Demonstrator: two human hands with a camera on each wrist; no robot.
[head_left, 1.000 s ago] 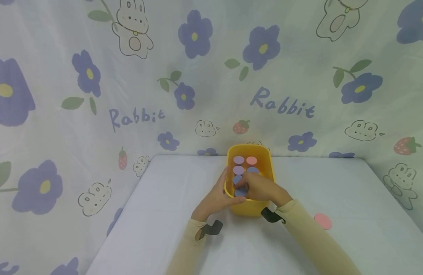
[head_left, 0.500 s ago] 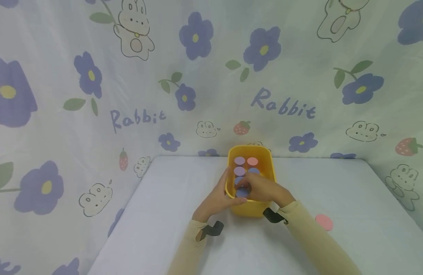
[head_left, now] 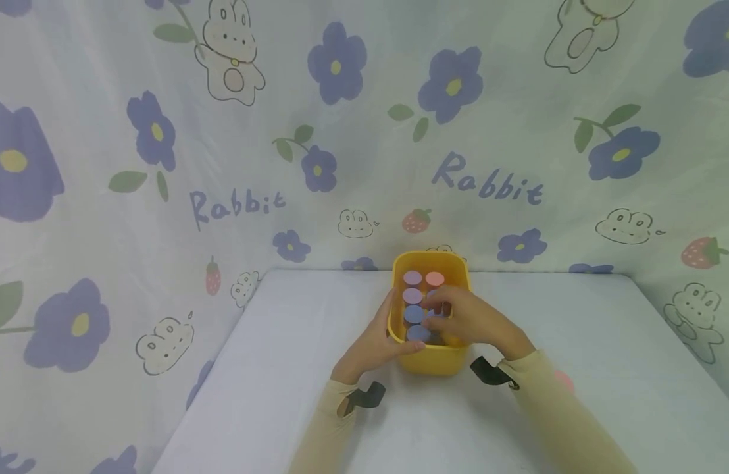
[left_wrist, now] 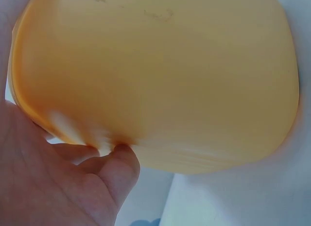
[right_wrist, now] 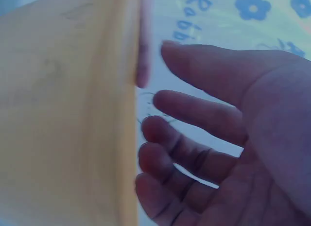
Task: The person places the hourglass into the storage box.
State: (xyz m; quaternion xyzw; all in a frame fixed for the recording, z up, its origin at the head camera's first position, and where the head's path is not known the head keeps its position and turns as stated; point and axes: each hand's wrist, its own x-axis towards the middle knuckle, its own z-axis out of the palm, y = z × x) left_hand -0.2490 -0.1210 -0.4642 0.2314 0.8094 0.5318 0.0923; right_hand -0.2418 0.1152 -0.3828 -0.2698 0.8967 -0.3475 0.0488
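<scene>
A yellow plastic bin (head_left: 432,362) stands on the white table near the patterned cloth. My left hand (head_left: 373,342) grips its near left corner, thumb over the front rim; in the left wrist view the fingers (left_wrist: 121,167) curl against the bin's wall. Inside, round discs lie in two columns: purple discs (head_left: 412,296) and blue discs (head_left: 414,315) on the left, a pink disc (head_left: 434,279) at the back right. Over the bin's right side hovers my right hand (head_left: 477,321), hiding part of the right column. Its thumb and fingers are apart, with nothing between them in the right wrist view.
Another pink disc (head_left: 566,380) lies on the table (head_left: 625,329) to the right, partly covered by my right sleeve (head_left: 568,411). The cloth (head_left: 370,131) with rabbits and flowers rises behind the table's back edge.
My right hand has moved up and right from the near left blue discs, its fingers spreading, uncovering them. The right sleeve now overlaps the loose pink disc. My left hand stays on the bin.
</scene>
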